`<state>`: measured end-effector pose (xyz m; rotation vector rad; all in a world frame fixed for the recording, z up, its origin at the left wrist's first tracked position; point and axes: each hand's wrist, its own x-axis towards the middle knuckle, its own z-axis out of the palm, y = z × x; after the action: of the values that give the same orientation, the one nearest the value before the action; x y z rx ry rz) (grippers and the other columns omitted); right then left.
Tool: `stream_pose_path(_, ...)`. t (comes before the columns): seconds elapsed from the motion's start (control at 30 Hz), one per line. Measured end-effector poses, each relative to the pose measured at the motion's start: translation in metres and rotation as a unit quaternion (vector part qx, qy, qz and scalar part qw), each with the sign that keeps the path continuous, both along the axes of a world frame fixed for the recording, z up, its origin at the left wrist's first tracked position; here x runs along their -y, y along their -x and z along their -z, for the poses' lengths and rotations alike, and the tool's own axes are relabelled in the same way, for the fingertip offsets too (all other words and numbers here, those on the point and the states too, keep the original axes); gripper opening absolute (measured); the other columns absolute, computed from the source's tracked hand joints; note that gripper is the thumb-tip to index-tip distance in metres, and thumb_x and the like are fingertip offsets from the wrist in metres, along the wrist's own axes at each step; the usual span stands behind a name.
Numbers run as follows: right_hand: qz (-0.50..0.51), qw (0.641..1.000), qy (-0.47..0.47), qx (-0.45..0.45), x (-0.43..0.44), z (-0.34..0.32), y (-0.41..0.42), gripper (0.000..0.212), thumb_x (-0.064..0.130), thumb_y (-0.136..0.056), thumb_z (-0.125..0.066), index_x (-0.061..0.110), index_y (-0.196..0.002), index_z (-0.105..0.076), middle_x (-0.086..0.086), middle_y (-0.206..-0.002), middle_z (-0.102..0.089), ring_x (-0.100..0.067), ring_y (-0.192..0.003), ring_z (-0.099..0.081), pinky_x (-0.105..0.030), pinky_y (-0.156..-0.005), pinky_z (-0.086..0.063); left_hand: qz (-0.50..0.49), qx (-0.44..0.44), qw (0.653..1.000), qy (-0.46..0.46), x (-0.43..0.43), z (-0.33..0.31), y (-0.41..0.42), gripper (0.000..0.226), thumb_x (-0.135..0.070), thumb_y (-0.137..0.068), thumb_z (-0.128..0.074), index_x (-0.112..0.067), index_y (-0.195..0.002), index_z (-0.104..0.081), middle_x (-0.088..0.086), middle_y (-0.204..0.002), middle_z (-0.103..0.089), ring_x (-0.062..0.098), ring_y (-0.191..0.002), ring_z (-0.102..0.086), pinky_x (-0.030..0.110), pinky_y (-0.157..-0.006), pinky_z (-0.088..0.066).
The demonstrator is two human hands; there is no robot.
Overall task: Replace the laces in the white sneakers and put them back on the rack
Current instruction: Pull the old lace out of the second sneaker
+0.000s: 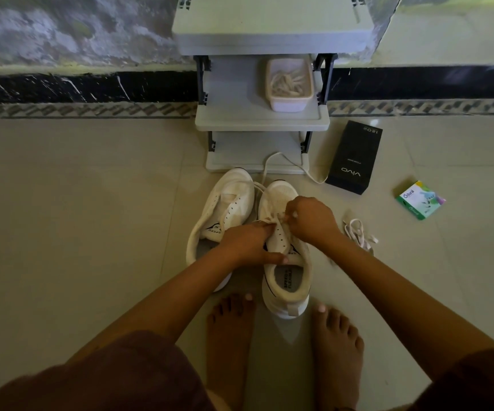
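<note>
Two white sneakers stand side by side on the floor tiles in front of a grey rack (262, 121). The left sneaker (225, 209) leans a little and has no lace through its eyelets. My left hand (250, 243) grips the right sneaker (285, 274) at its tongue and eyelet row. Over the lower eyelets my right hand (311, 219) pinches a white lace (287, 163) whose free end trails up toward the rack's bottom shelf. A second loose white lace (358, 232) lies bunched on the floor to the right of the shoes.
A pale tub (288, 103) holding several laces sits on the rack's middle shelf. A black Vivo box (354, 158) and a small green Odonil box (419, 200) lie on the floor at right. My bare feet (231, 336) flank the right sneaker's heel.
</note>
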<state>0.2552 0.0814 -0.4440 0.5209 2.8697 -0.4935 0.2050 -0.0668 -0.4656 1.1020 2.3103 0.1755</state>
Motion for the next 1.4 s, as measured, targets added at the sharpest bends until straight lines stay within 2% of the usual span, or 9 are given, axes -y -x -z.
stream_pose_path(0.2,0.117,0.831,0.527,-0.137,-0.016,-0.027,-0.010,0.011,0.016,-0.091,-0.057,0.010,-0.085,-0.065,0.003,-0.082,-0.070,-0.006,-0.077,-0.068,-0.017,-0.069,-0.054,0.001,0.004,1.000,-0.002,0.000,0.001,0.000,0.094,-0.072,-0.074,-0.053,-0.022,-0.148,-0.022,0.000,-0.154,-0.027,0.019,-0.135,-0.035,0.038,-0.102,-0.039)
stream_pose_path(0.27,0.128,0.841,0.505,-0.147,-0.016,-0.025,-0.009,0.009,0.015,-0.090,-0.058,0.009,-0.087,-0.064,0.000,-0.086,-0.069,-0.009,-0.081,-0.067,-0.021,-0.074,-0.054,0.004,0.002,1.000,0.000,-0.001,0.000,0.001,0.094,-0.071,-0.075,-0.053,-0.022,-0.148,-0.021,0.001,-0.154,-0.025,0.020,-0.136,-0.033,0.038,-0.103,-0.038)
stream_pose_path(0.4,-0.001,0.990,0.144,0.007,-0.008,-0.003,-0.002,0.022,0.023,-0.086,-0.063,0.015,-0.106,-0.062,-0.001,-0.108,-0.060,-0.016,-0.098,-0.058,-0.026,-0.083,-0.045,0.002,0.010,1.000,-0.013,-0.001,-0.001,0.000,0.091,-0.068,-0.076,-0.055,-0.024,-0.148,-0.022,0.000,-0.153,-0.027,0.019,-0.135,-0.035,0.039,-0.103,-0.040)
stream_pose_path(0.63,-0.047,0.992,-0.115,0.015,0.014,0.006,0.005,0.012,0.017,-0.090,-0.056,0.011,-0.097,-0.064,-0.004,-0.097,-0.064,-0.020,-0.086,-0.063,-0.026,-0.067,-0.041,0.000,0.007,1.000,-0.013,0.000,-0.003,-0.002,0.092,-0.068,-0.077,-0.055,-0.022,-0.149,-0.021,0.002,-0.153,-0.029,0.020,-0.135,-0.036,0.037,-0.102,-0.040)
stream_pose_path(0.87,0.042,0.970,0.221,-0.089,-0.025,-0.001,-0.010,0.006,0.014,-0.089,-0.059,0.017,-0.084,-0.060,0.007,-0.080,-0.055,-0.011,-0.081,-0.053,-0.014,-0.063,-0.036,-0.002,0.004,1.000,-0.003,0.000,0.000,-0.001,0.093,-0.071,-0.074,-0.054,-0.021,-0.146,-0.024,0.003,-0.150,-0.033,0.020,-0.131,-0.040,0.038,-0.099,-0.042)
stream_pose_path(1.07,0.111,0.936,0.312,-0.121,-0.014,-0.004,-0.019,0.008,0.015,-0.092,-0.055,0.014,-0.086,-0.060,0.000,-0.088,-0.063,-0.019,-0.094,-0.061,-0.027,-0.082,-0.047,-0.017,0.004,1.000,0.012,-0.002,-0.001,-0.002,0.088,-0.071,-0.073,-0.055,-0.024,-0.143,-0.030,0.001,-0.148,-0.037,0.020,-0.129,-0.042,0.036,-0.093,-0.041)
stream_pose_path(1.17,0.129,0.829,0.496,-0.223,0.001,-0.038,-0.012,0.018,0.019,-0.097,-0.046,0.012,-0.083,-0.055,0.001,-0.078,-0.065,-0.016,-0.088,-0.067,-0.020,-0.078,-0.053,-0.015,0.003,1.000,0.024,-0.005,-0.002,-0.004,0.090,-0.072,-0.074,-0.054,-0.022,-0.144,-0.029,0.002,-0.150,-0.034,0.021,-0.133,-0.037,0.040,-0.101,-0.041)
stream_pose_path(1.3,0.149,0.830,0.437,-0.312,-0.009,-0.075,0.011,0.015,0.020,-0.097,-0.047,0.011,-0.095,-0.059,0.007,-0.082,-0.068,-0.001,-0.080,-0.066,-0.016,-0.077,-0.052,-0.016,0.002,0.999,0.032,-0.005,-0.007,-0.004,0.092,-0.071,-0.076,-0.053,-0.021,-0.147,-0.023,0.001,-0.153,-0.028,0.020,-0.137,-0.033,0.040,-0.105,-0.037)
stream_pose_path(1.4,0.209,0.884,0.366,-0.203,-0.019,-0.060,0.000,0.034,0.019,-0.095,-0.050,0.012,-0.128,-0.049,-0.001,-0.114,-0.061,-0.004,-0.088,-0.058,-0.020,-0.078,-0.047,-0.021,0.008,1.000,0.020,-0.004,-0.010,-0.005,0.088,-0.068,-0.077,-0.055,-0.022,-0.146,-0.026,0.002,-0.151,-0.032,0.021,-0.132,-0.038,0.040,-0.103,-0.039)
